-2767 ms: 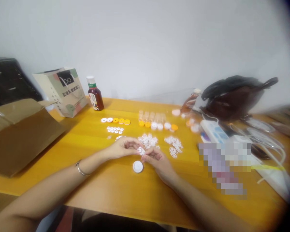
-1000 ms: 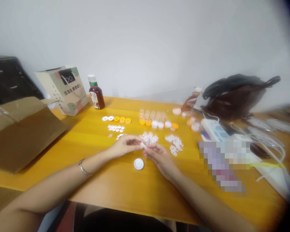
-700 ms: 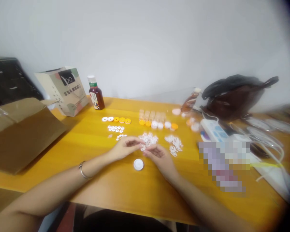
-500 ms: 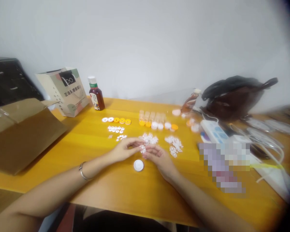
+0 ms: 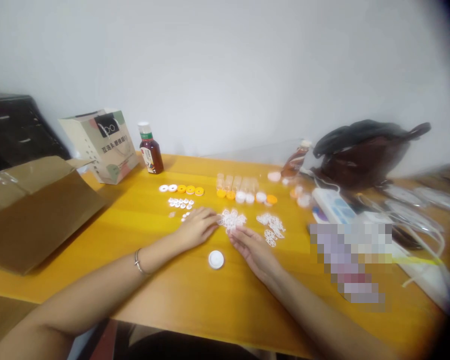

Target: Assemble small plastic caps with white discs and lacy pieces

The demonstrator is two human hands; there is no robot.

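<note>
My left hand [image 5: 199, 227] is at the left edge of a pile of white openwork pieces [image 5: 232, 219], its fingertips touching or just over them; whether it grips one is too small to tell. At the pile's near right side is my right hand [image 5: 250, 246], palm turned inward and fingers loosely extended, with nothing visible in it. A round white lid [image 5: 216, 259] lies on the table between my forearms. Further right sits a second group of white openwork pieces [image 5: 272, 225]. Small white parts [image 5: 180, 203] lie in rows beyond my left hand.
White and orange rings [image 5: 181, 189] and clear vials with caps [image 5: 238, 184] line the back. A bottle [image 5: 150, 152], paper bag [image 5: 114, 147] and cardboard box [image 5: 41, 210] stand left. Right are another bottle [image 5: 296, 159], a dark bag [image 5: 363, 152], a power strip [image 5: 333, 205] and cables.
My hands have moved apart. The white piece that was between my fingers no longer shows there, and my left hand has turned palm down beside the pile.
</note>
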